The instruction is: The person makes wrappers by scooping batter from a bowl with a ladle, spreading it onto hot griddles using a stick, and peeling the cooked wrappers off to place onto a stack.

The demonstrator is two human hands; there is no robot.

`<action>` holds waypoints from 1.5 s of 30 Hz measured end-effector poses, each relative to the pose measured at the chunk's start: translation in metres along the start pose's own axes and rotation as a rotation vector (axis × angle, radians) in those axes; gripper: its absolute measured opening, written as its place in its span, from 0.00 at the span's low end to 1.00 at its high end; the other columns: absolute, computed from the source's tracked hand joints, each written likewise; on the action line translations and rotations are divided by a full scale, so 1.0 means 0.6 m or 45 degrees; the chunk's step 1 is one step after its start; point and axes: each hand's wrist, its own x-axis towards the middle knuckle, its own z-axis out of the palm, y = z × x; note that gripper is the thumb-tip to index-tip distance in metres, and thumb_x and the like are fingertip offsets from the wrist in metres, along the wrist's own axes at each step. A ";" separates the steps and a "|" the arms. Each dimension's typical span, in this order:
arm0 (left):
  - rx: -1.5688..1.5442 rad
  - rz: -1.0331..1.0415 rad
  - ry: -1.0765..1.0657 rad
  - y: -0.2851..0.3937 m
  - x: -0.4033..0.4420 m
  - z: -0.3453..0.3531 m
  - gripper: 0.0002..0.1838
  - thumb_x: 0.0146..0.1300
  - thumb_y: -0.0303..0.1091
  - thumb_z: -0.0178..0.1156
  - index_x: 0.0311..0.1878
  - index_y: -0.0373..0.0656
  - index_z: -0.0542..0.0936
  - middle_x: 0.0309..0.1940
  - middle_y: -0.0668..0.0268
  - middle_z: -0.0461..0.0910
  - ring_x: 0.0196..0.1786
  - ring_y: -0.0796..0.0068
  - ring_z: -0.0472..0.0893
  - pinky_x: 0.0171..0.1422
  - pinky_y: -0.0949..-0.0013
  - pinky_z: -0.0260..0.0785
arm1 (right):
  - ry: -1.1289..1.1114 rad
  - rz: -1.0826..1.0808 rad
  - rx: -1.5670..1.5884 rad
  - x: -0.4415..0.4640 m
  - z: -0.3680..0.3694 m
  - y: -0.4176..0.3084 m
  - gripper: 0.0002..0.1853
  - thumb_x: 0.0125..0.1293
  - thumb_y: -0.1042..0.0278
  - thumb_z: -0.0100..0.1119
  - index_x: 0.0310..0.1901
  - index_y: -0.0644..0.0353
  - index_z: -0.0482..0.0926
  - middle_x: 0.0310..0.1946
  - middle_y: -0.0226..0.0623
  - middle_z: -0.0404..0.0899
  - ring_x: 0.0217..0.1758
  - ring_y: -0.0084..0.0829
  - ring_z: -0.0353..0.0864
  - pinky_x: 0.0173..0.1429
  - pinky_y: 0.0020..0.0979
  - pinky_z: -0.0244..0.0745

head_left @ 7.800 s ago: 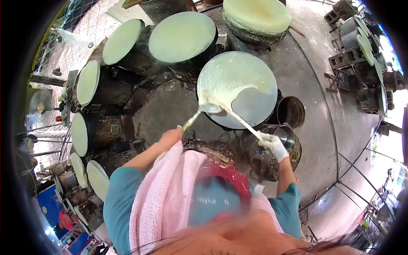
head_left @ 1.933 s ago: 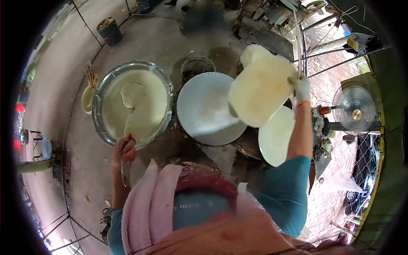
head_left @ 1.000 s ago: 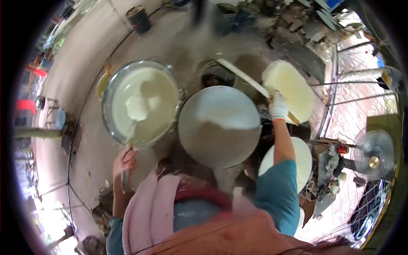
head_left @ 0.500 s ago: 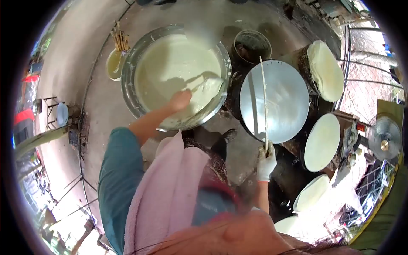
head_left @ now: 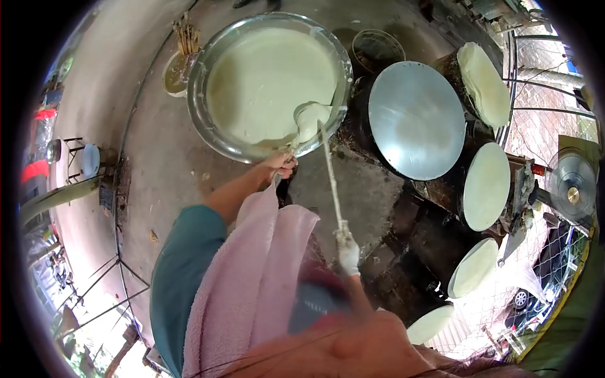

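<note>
My bare left hand (head_left: 282, 165) is closed round the handle of a ladle (head_left: 310, 120) at the near rim of a wide metal basin (head_left: 197, 104). Pale, creamy batter (head_left: 265, 82) fills much of the basin, and white batter coats the ladle's bowl. My right hand (head_left: 348, 252), in a white glove stained at the fingers, grips a long thin stick (head_left: 332, 179). The stick's far end meets the ladle's bowl or overlaps it; I cannot tell whether they touch. To the right sits a round, smooth, pale-grey cooking surface (head_left: 416, 120), with nothing on it.
A bucket (head_left: 175, 74) holding several sticks stands left of the basin; a dark bucket (head_left: 377, 50) is behind. Several round pale-topped surfaces (head_left: 486, 186) curve down the right side, near a fan (head_left: 572, 189). A pink towel (head_left: 233, 264) hangs over my front.
My right hand has swung the stick left from over the cooking surface to the ladle. My left hand has drawn the ladle back towards the basin's near rim. The view has shifted slightly.
</note>
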 end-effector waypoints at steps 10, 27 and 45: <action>-0.956 0.261 -0.800 -0.005 -0.234 0.223 0.17 0.75 0.46 0.42 0.39 0.42 0.71 0.13 0.80 0.59 0.11 0.87 0.59 0.23 0.76 0.57 | -0.240 -0.209 0.145 -0.099 -0.008 0.063 0.18 0.71 0.70 0.51 0.60 0.66 0.73 0.48 0.38 0.80 0.48 0.21 0.75 0.53 0.24 0.71; 0.674 1.035 0.435 0.299 -0.310 0.348 0.18 0.74 0.42 0.43 0.28 0.44 0.68 0.13 0.78 0.54 0.12 0.85 0.56 0.18 0.79 0.50 | 0.672 -0.557 1.169 0.028 -0.056 -0.014 0.25 0.69 0.77 0.54 0.67 0.62 0.66 0.45 0.26 0.75 0.35 0.13 0.68 0.37 0.16 0.64; 0.666 0.660 0.001 0.194 0.280 0.682 0.14 0.71 0.38 0.47 0.34 0.38 0.72 0.17 0.72 0.68 0.17 0.78 0.67 0.23 0.70 0.60 | 0.740 -0.075 -0.268 0.229 -0.404 -0.048 0.31 0.70 0.47 0.48 0.72 0.43 0.57 0.46 0.55 0.78 0.43 0.50 0.81 0.47 0.45 0.75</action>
